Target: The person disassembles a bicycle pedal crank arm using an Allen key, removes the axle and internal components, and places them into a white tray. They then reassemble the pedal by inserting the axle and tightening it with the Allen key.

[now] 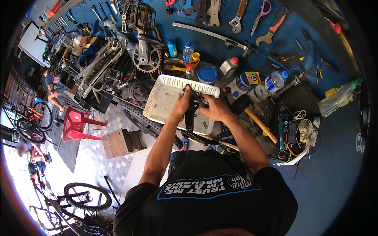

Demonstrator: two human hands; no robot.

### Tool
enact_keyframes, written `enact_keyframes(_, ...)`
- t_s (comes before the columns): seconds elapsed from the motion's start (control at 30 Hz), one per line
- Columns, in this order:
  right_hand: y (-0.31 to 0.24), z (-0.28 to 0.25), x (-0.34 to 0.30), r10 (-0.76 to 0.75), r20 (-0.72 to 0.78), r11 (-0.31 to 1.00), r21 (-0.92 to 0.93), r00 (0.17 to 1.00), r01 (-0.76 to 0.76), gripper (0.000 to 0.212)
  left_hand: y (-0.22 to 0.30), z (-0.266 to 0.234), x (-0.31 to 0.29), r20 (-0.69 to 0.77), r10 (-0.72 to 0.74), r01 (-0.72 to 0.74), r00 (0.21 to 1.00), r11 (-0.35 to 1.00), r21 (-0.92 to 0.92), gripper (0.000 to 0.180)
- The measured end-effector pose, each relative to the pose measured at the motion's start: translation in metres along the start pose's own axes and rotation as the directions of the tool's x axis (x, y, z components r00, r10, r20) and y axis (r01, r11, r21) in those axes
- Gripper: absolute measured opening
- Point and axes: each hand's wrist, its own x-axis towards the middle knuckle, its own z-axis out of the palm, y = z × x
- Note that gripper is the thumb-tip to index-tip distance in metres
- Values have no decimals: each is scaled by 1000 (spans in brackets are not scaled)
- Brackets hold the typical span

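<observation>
Both hands are over a white plastic basket [157, 103] on the workbench, closed round a black arm-shaped bike part [190, 116]. One end of the part points down toward me and has a round hole in it. My left hand [182, 104] grips its left side, with the thumb up near the top. My right hand [215, 108] holds the upper right side, thumb and fingers bent over it. The hands cover part of it, so its exact kind is unclear. Small dark bits lie on the basket's floor.
Behind the basket stand a blue-lidded tub [207, 74], bottles and a crankset [146, 57]. Tools hang on the blue wall panel [267, 10]. A wooden-handled tool [261, 126] lies at right. A red plastic chair [76, 124], a wooden box [121, 143] and bicycles are at left.
</observation>
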Motion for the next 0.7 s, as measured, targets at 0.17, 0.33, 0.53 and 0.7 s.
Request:
enact_keyframes(0.17, 23, -9, 5, 122, 90, 981, 138, 988, -134, 41, 3, -44, 12, -38, 148, -107, 988, 847, 521, 59)
enact_keyframes(0.33, 41, -14, -3, 247, 278, 669, 644, 928, -371, 26, -1, -84, 26, 21, 211, -137, 977, 552, 823, 34)
enact_keyframes(0.53, 56, -8, -2, 169, 309, 581, 736, 936, -348, 28, -11, -95, 45, 31, 226, -112, 974, 356, 928, 37)
enact_keyframes(0.7, 51, -11, -10, 21, 242, 637, 745, 970, -199, 30, -18, -100, 48, 19, 214, -107, 977, 408, 907, 43)
